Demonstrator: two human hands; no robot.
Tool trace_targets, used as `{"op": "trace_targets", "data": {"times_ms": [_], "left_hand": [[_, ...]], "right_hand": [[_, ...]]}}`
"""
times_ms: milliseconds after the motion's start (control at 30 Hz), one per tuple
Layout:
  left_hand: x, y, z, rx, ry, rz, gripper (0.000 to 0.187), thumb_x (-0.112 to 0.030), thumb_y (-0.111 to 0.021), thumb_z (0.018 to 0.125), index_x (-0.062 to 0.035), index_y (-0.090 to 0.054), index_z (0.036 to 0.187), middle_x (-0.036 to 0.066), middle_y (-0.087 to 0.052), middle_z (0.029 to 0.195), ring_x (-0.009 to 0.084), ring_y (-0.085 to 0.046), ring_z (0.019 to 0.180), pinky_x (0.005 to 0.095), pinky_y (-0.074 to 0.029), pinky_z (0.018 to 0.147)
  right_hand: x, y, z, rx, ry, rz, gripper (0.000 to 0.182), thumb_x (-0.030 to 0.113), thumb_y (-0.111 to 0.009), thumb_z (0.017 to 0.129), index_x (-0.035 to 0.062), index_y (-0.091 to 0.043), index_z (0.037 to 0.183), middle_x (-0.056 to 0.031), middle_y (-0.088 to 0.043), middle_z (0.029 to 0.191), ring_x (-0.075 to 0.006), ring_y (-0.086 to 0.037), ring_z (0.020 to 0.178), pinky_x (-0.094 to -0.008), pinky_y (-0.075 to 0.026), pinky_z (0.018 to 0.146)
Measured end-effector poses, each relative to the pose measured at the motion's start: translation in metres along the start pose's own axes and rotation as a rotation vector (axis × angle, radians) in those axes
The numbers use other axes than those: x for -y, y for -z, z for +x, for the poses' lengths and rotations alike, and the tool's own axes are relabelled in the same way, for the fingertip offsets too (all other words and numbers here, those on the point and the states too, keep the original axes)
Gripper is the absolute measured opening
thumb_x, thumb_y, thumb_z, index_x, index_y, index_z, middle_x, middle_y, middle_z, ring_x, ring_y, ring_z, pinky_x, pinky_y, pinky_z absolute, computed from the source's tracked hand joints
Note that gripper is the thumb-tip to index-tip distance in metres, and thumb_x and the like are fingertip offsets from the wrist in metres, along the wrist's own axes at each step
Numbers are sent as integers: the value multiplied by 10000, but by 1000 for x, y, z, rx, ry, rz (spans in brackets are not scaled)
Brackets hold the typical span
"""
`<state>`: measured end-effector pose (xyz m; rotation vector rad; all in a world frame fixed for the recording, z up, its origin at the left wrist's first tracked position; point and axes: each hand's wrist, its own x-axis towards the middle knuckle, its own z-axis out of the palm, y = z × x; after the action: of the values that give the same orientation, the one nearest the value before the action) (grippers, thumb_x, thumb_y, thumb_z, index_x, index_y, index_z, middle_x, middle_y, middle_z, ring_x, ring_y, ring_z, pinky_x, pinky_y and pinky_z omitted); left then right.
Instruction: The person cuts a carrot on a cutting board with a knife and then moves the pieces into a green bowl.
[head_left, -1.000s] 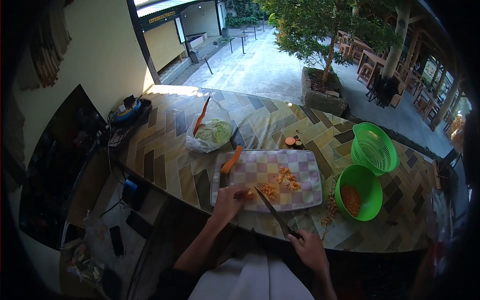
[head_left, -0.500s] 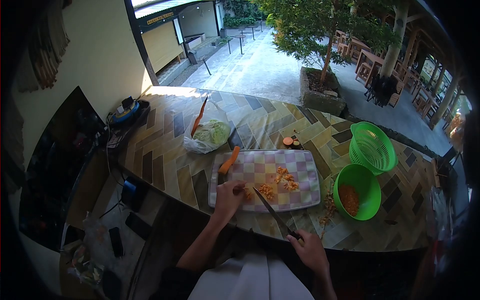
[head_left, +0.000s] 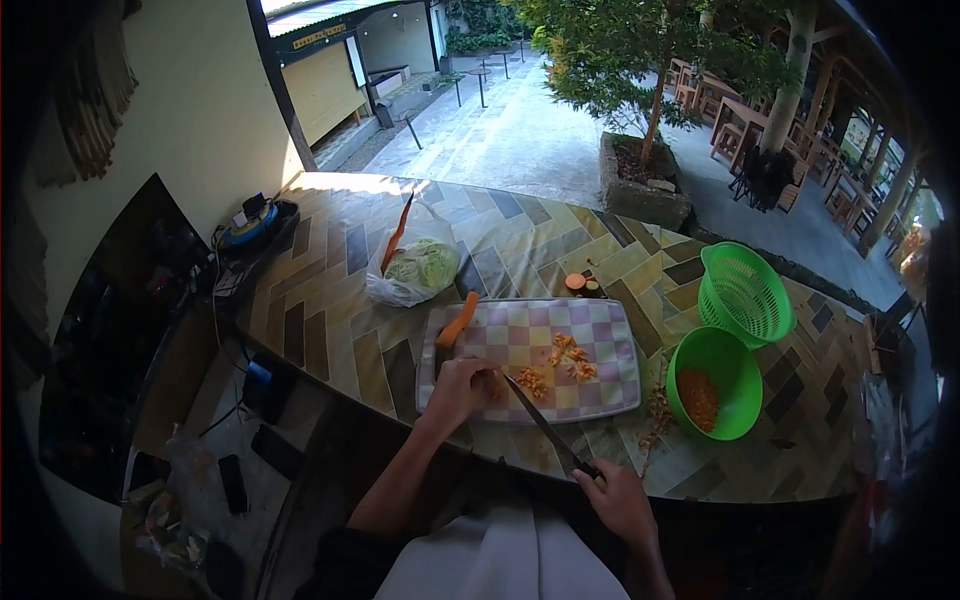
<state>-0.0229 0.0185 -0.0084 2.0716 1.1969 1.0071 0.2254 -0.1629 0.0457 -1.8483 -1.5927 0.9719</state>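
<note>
My right hand (head_left: 617, 500) is closed round the dark handle of a knife (head_left: 543, 425), whose blade points up and left over the checkered cutting board (head_left: 610, 395). The blade tip is close to the fingers of my left hand (head_left: 460, 388). Those fingers are bent and pressed together low over the board's left part; whatever they pinch is hidden. Beside the tip lies a small heap of chopped carrot (head_left: 531, 381), with more carrot pieces (head_left: 571, 356) further right. A longer piece of carrot (head_left: 458, 322) rests across the board's upper left edge.
Right of the board stand a green bowl (head_left: 745, 385) with chopped orange pieces and a green strainer basket (head_left: 715, 285). Scraps (head_left: 655, 415) lie between board and bowl. Behind are a bagged cabbage (head_left: 420, 265), another carrot (head_left: 398, 238) and cut ends (head_left: 576, 282).
My left hand has shifted slightly, its fingers now nearer the knife tip and covering the small bits there. The knife and my right hand have barely moved.
</note>
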Motion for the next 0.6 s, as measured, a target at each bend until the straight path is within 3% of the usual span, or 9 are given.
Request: {"op": "trace_targets", "data": {"times_ms": [300,400,500,600], "left_hand": [[-35,4,-15,26,173,-44,272,68,-641,785,49,-705,1049,230,-702,941,329,-710,880,366,-542,786],[-18,-9,-18,-56,146,75,290,-50,-761,783,8,-729,1066,183,-729,999,278,-725,906,340,-555,823],[-24,-8,-19,-32,235,27,239,-45,-770,768,9,-748,1000,167,-741,958,266,-733,878,335,-562,813],[-6,-10,-16,-26,76,-37,204,57,-695,732,39,-735,931,187,-728,894,306,-726,849,348,-557,787]], "right_hand": [[-3,-5,5,14,-7,-46,339,287,-660,935,-51,-667,952,-240,-651,751,-377,-656,702,-418,-472,640],[-1,-5,8,26,-4,-39,338,288,-657,939,-48,-669,956,-228,-650,731,-361,-654,679,-411,-471,631],[-3,-5,8,17,8,-46,339,290,-654,940,-48,-669,961,-220,-645,713,-354,-649,661,-407,-469,625],[-2,-3,7,14,7,-46,341,289,-655,938,-51,-668,962,-225,-637,709,-358,-645,659,-409,-468,624]]}}
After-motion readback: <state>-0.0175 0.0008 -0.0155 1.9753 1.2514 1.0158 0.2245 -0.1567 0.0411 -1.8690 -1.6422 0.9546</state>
